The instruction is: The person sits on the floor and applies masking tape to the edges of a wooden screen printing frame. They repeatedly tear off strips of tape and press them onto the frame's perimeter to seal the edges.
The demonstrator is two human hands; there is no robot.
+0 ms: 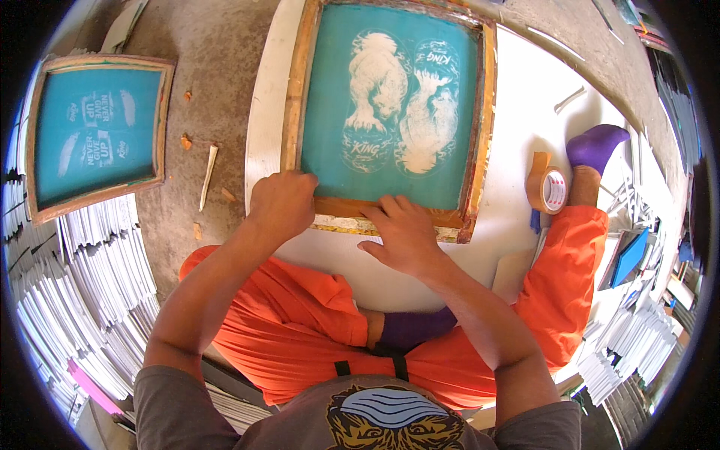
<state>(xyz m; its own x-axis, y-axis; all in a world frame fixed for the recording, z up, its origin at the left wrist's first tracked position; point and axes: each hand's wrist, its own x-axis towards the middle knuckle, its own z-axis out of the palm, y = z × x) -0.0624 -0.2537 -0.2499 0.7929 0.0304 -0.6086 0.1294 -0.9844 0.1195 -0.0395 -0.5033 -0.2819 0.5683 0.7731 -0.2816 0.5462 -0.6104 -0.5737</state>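
A silk-screen frame [295,112] with a wooden border and teal mesh [330,90] lies in front of me, its mesh bearing pale animal designs. Along the mesh's near edge runs a glossy brown strip [341,208] that looks like tape. My left hand [283,201] is closed, knuckles up, at the frame's near left corner; whatever its fingers pinch is hidden. Resting across the near rail and the brown strip, my right hand [407,234] is open, its fingers stretched forward and its thumb out to the left.
The frame lies on a white board [517,97]. A roll of brown tape [553,189] stands at right by my purple-socked foot [598,146]. Another teal screen [56,161] rests at far left, above stacked white sheets [97,262]. Scraps [208,176] litter the concrete floor.
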